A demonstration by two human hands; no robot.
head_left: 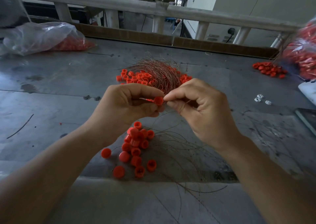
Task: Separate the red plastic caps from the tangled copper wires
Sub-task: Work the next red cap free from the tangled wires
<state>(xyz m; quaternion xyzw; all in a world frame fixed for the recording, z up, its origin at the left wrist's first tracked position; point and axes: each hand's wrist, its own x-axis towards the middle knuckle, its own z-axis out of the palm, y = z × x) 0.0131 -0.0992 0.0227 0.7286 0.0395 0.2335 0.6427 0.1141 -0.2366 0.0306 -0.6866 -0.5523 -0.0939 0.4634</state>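
Above the middle of the grey table (51, 104), the left hand (130, 102) is pinching one red cap (158, 100) between thumb and fingers, while the right hand (196, 107) is pinching at its rim, seemingly on a wire too fine to make out. Nearer the person, a small pile of freed caps (136, 148) is lying beside loose wires (179, 152), so some sorting is looking done. Many more caps are sitting in the copper tangle (159, 75) beyond the hands, so most of the work is probably remaining.

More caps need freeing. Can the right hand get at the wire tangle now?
Probably yes: the wire tangle lies just beyond the right hand, nothing between, though it pinches a cap.
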